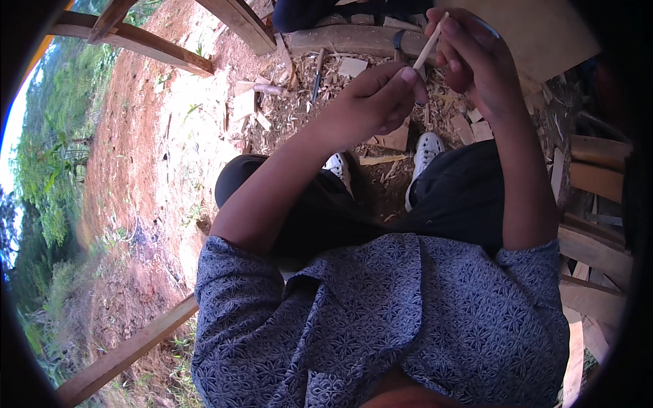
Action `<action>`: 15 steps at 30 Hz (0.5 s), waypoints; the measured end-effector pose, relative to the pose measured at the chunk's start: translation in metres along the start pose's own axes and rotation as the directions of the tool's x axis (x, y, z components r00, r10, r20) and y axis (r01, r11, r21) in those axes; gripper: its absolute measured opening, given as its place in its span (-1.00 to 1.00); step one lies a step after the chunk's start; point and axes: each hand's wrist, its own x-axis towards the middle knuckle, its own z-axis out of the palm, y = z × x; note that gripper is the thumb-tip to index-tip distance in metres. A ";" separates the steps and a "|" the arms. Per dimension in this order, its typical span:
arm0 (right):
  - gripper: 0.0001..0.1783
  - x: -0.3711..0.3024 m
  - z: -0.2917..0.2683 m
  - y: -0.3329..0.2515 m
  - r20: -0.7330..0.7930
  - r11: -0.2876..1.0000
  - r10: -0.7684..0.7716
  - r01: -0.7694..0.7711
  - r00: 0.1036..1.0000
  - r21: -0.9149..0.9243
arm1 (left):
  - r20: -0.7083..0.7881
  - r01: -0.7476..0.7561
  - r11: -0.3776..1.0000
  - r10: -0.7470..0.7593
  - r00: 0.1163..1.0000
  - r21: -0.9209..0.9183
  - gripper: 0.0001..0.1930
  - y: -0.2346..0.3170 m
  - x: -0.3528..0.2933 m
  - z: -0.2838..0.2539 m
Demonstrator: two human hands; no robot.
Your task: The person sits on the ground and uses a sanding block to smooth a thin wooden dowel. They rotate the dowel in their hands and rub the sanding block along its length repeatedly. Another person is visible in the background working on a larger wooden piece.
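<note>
A thin, pale wooden stick [430, 49] slants up and to the right between my hands, above the shavings. My left hand [381, 102] pinches its lower end, thumb on top and fingers curled beneath. At the upper end my right hand [476, 58] is closed around the stick, with the thumb and fingers near the tip. A narrow shiny strip shows along the back of the right hand's fingers; what it is I cannot make out. Both hands are held out over the ground past my white shoes [425, 153].
Wood shavings and offcuts [352, 66] litter the ground. A long tool with a wooden handle [318, 71] lies left of a thick timber [354, 41]. A pale board [551, 41] is at the far right, stacked planks [595, 251] at the right, wooden rails [136, 340] at the left.
</note>
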 end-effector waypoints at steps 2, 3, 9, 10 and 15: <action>-0.72 0.001 -0.016 0.003 0.039 0.999 0.015 -0.013 0.999 -0.050 | -0.051 -0.079 0.992 0.084 0.995 0.097 -0.60 -0.007 0.004 0.005; -0.73 0.005 -0.027 0.010 0.052 0.996 0.007 -0.003 0.999 -0.090 | -0.085 -0.120 0.969 0.141 0.986 0.216 -0.63 -0.009 0.006 0.007; -0.69 -0.001 -0.015 0.019 -0.064 0.989 0.041 -0.050 0.997 -0.136 | -0.169 -0.118 0.641 0.369 0.914 0.758 -0.73 -0.019 0.002 0.010; -0.66 -0.003 -0.011 0.021 -0.112 0.990 0.000 -0.016 0.994 -0.142 | -0.172 -0.124 0.613 0.402 0.900 0.780 -0.74 -0.021 0.003 0.007; -0.64 -0.003 0.000 0.009 0.024 0.993 0.024 -0.021 0.999 -0.115 | -0.183 -0.162 0.792 0.326 0.928 0.588 -0.70 -0.012 0.002 0.000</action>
